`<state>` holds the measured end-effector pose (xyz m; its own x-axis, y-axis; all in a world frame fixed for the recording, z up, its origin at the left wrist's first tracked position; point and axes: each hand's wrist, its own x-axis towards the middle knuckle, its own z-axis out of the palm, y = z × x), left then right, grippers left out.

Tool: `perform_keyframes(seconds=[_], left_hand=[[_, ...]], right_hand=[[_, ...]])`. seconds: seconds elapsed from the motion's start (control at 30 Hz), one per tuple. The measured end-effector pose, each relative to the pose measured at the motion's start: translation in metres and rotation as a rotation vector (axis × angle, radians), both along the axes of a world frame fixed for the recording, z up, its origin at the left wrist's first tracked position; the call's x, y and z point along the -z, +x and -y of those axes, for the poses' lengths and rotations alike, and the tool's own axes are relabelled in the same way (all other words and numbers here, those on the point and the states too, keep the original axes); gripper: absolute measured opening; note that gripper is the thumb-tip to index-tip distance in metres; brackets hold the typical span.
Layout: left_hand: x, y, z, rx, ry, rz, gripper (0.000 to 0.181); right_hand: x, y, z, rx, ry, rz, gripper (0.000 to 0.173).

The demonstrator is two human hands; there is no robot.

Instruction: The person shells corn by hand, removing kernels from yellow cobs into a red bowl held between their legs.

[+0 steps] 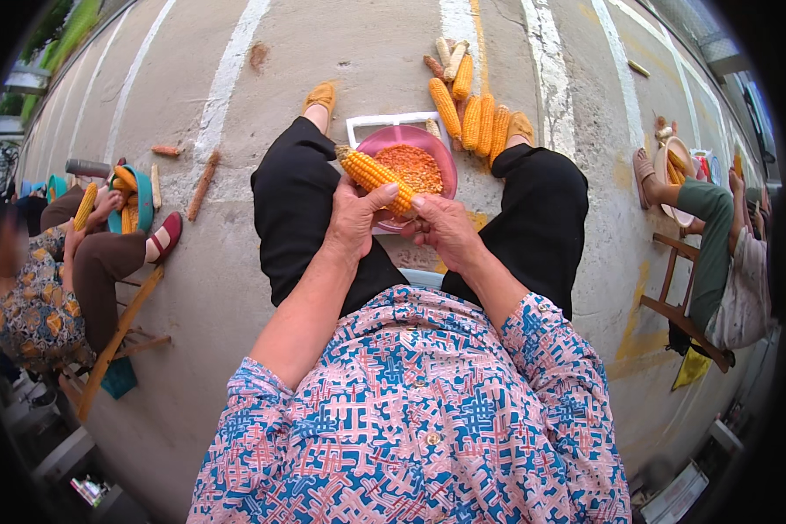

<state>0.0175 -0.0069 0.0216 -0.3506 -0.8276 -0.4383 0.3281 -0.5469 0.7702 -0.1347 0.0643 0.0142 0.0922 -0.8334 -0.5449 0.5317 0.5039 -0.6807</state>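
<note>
My left hand (355, 219) grips an ear of yellow corn (374, 175) from its left side, thumb across the kernels. The ear slants, its far tip pointing up and left. At its lower right end, my right hand (447, 226) has its thumb against the kernels; the fingers curl beneath, partly hidden. Under the ear sits a pink plastic basin (450, 171) with loose orange corn kernels (409, 164) in it. A white plastic frame (393, 120) shows behind the basin, with a pale cob (433, 128) lying by its right corner.
Several yellow corn ears (471, 123) and stripped cobs (455, 60) lie near my right shoe (520, 128). Left on the concrete are a reddish cob (201, 187) and a pale cob (156, 185). A seated person (46, 288) holds corn by a teal basin (145, 200); another person (714, 216) sits at right.
</note>
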Motion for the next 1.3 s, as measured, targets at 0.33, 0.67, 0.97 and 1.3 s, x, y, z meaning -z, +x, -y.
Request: perform_keyframes(seconds=[0.33,0.67,0.97,1.3], left_hand=[[0.019,-0.001,0.005,0.138,-0.001,0.101,0.039],[0.024,-0.005,0.005,0.184,-0.006,0.083,0.038],[0.019,-0.01,-0.001,0.11,-0.011,0.063,0.036],[0.008,-0.015,-0.006,0.087,-0.02,0.115,0.036]], right_hand=[[0.02,0.009,-0.002,0.113,-0.091,-0.049,0.028],[0.022,0.012,0.001,0.166,-0.094,-0.237,0.032],[0.01,0.009,0.001,0.085,-0.158,-0.339,0.036],[0.023,0.006,-0.001,0.028,-0.256,-0.392,0.036]])
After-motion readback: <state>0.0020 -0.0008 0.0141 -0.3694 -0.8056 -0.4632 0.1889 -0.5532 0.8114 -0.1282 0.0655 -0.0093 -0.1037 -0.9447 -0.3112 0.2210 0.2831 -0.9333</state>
